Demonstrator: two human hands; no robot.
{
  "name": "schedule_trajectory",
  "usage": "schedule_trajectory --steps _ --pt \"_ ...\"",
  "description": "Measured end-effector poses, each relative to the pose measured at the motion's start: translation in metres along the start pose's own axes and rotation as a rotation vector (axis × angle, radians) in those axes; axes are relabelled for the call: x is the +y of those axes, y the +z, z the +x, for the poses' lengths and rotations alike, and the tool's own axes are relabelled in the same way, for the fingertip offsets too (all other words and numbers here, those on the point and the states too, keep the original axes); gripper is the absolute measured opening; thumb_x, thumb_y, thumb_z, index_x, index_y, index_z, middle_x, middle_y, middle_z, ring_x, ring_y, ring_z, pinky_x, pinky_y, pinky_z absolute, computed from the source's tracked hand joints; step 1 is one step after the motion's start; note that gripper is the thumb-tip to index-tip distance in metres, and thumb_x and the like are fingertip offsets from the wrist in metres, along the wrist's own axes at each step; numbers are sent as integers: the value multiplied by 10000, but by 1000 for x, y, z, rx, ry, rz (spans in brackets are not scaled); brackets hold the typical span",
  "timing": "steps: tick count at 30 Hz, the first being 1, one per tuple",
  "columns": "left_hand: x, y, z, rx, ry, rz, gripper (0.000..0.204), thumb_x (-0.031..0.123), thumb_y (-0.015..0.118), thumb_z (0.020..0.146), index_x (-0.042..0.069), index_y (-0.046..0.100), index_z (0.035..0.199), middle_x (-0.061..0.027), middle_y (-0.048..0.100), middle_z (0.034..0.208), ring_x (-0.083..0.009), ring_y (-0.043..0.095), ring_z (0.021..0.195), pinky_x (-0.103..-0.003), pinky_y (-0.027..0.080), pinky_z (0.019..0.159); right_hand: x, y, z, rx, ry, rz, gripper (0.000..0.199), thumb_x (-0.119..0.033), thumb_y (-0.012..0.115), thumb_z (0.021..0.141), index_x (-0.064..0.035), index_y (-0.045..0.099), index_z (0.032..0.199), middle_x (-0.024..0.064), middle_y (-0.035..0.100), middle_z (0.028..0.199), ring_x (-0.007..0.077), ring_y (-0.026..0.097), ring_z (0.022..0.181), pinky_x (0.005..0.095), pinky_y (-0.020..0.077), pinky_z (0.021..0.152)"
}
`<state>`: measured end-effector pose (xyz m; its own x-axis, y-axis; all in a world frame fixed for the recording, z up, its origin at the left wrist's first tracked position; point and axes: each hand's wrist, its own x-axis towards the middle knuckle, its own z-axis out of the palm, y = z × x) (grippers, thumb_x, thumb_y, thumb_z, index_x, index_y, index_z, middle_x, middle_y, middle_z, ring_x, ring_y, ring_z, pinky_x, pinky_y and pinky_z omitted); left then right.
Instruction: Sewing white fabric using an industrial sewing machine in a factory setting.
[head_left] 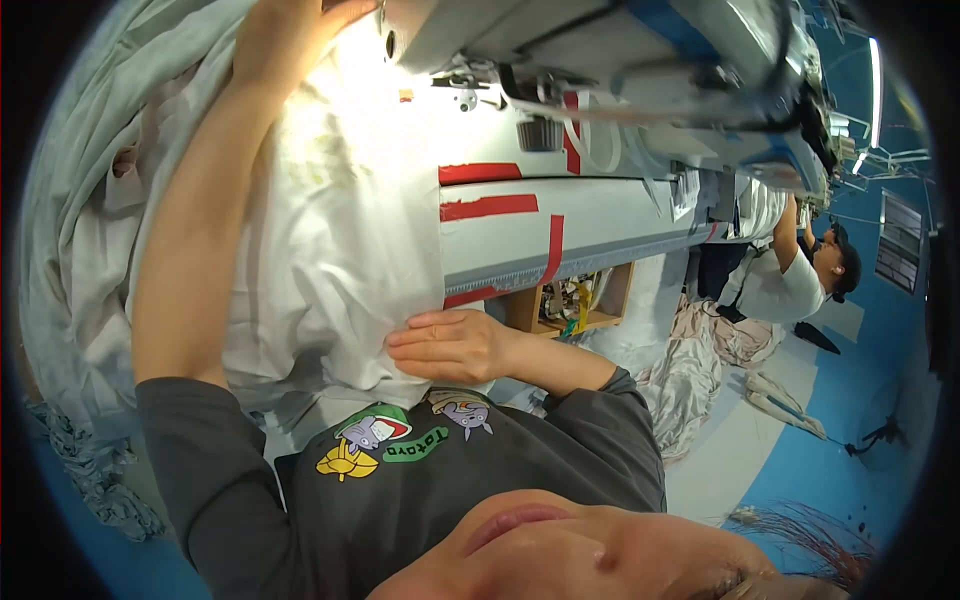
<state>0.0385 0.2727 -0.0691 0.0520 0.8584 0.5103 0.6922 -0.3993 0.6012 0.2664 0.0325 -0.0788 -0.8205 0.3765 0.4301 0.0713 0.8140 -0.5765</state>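
Observation:
A large white fabric [330,230] lies over the grey sewing table [600,215] and hangs down toward my chest. My left hand [290,30] reaches far up and rests on the fabric beside the sewing machine head [560,40]; its fingers are cut off by the picture's edge and washed out by the lamp. My right hand [450,345] lies flat on the fabric's near edge, fingers stretched out to the left, right at the table's front edge.
Red tape strips [490,207] mark the table top. More pale cloth [70,250] is heaped at the left. A wooden shelf [580,305] hangs under the table. At the right another person [800,280] in a white shirt works, with cloth [700,370] on the blue floor.

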Motion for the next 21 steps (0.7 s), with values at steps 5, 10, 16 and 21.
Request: schedule_trajectory --steps 5,10,16,21 --pt "-10 0 30 -78 -181 49 197 205 723 710 41 683 811 -169 668 800 -324 655 768 -388 508 694 5 -10 17 13 33 73 138 -60 597 802 -19 675 908 112 681 1010 245 656 1018 366 527 878" --pt "-27 -7 51 -46 -157 122 162 187 708 710 47 688 788 -157 665 785 -309 649 748 -387 506 704 7 -26 37 -24 66 110 108 -63 608 813 -33 679 889 91 689 978 225 665 997 350 530 871" --pt "-40 -13 79 -29 -136 66 132 171 687 718 47 688 761 -147 666 769 -284 651 730 -378 503 696 19 -42 55 -60 96 158 127 -91 594 834 -57 683 918 70 689 1004 215 658 1015 346 535 870" --pt "-61 0 103 -26 -132 19 130 171 687 712 48 688 753 -138 675 764 -265 657 725 -373 506 691 31 -52 69 -93 168 170 139 -98 591 840 -77 680 945 61 690 1016 197 658 1012 350 538 874"
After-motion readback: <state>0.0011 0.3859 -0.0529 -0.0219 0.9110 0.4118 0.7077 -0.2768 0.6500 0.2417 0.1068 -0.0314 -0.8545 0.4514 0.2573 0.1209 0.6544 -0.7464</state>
